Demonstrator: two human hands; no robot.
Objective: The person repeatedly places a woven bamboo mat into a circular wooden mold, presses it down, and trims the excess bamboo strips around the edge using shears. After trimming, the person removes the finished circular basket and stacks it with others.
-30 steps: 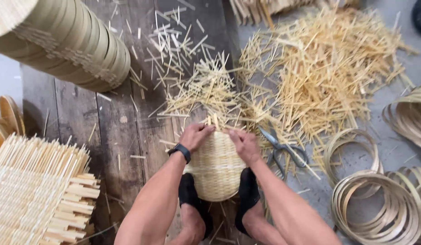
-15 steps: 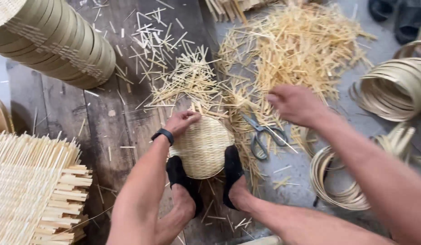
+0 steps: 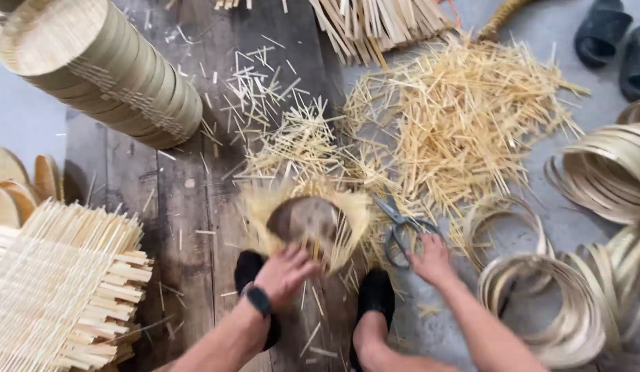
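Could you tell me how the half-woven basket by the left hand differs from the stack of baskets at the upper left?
The half-woven basket is single, and loose strip ends bristle round its rim; the stack of baskets holds many nested ones with trimmed, neat rims. The half-woven basket is blurred, with the left hand touching it; the stack lies on its side, untouched. The right hand rests at the scissors. Both are pale woven bamboo.

left hand (image 3: 285, 274) on blurred woven basket (image 3: 307, 222), right hand (image 3: 432, 260) touching scissors (image 3: 401, 231), bamboo trimmings (image 3: 465, 117) behind
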